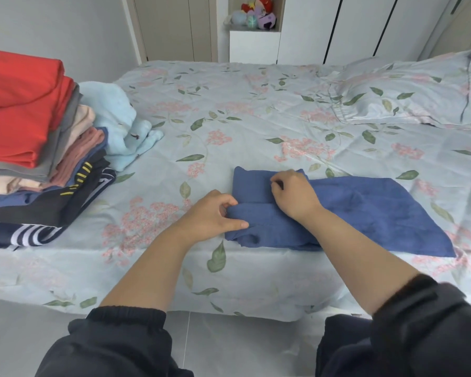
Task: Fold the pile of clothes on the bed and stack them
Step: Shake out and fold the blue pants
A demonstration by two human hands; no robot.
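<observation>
A blue garment (378,213) lies partly folded near the front edge of the bed (256,118). My left hand (215,216) pinches its near left fold between thumb and curled fingers. My right hand (294,194) grips the cloth a little farther back, fingers curled into the folded-over left part. A stack of folded clothes (30,137) stands at the bed's left edge, a red piece on top, grey, cream, pink, blue and dark striped ones under it. A light blue fluffy garment (120,123) lies unfolded beside the stack.
The bed wears a pale floral sheet, and a matching pillow (419,96) lies at the back right. Wardrobe doors and a shelf with plush toys (256,13) stand behind the bed. Grey floor tiles (229,344) show below the bed's front edge.
</observation>
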